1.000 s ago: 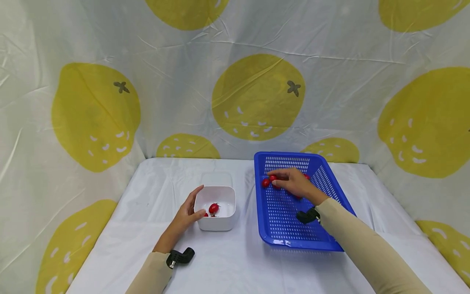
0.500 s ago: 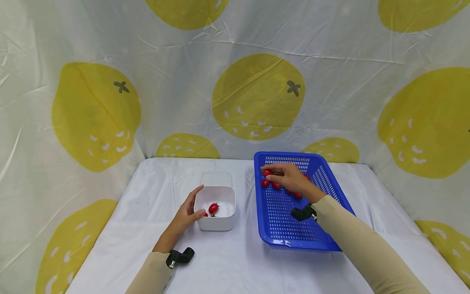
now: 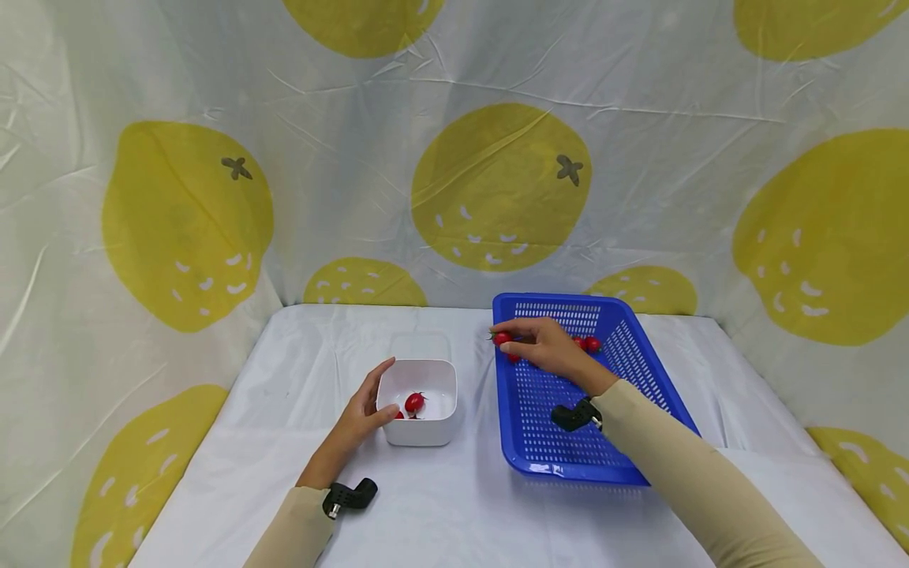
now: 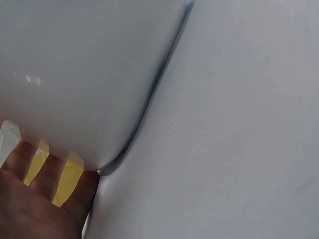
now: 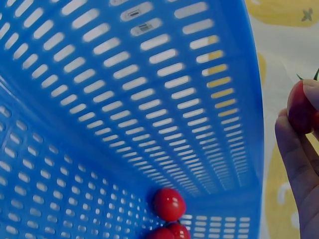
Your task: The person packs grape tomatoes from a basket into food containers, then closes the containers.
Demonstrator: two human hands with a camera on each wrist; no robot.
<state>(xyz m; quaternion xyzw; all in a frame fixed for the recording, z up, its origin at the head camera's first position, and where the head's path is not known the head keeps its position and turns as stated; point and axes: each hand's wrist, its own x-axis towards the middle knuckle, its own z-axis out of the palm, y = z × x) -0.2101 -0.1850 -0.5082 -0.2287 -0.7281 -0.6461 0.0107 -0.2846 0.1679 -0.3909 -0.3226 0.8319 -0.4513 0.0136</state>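
My right hand [image 3: 547, 349] pinches a red cherry tomato [image 3: 502, 338] above the left rim of the blue basket [image 3: 571, 472]. Green stem tips show on that tomato [image 5: 300, 108] in the right wrist view; a second red patch beside it is partly cut off. Several more tomatoes [image 5: 169, 204] lie in the basket, some hidden behind the hand in the head view. On the left, my left hand [image 3: 357, 416] holds the white square container [image 3: 420, 431], thumb at the front rim and fingers along the left side. Inside it are a tomato [image 3: 415, 402] and part of another.
A clear, lid-like piece [image 3: 420, 344] lies flat behind the container. White cloth [image 3: 454, 513] covers the table, and a lemon-print curtain [image 3: 341, 197] stands behind and at the sides. The basket's raised wall separates its inside from the container's side.
My right hand has lifted the tomato and moved left to the basket's rim, uncovering tomatoes at the basket's back right. The left hand and container have stayed in place.
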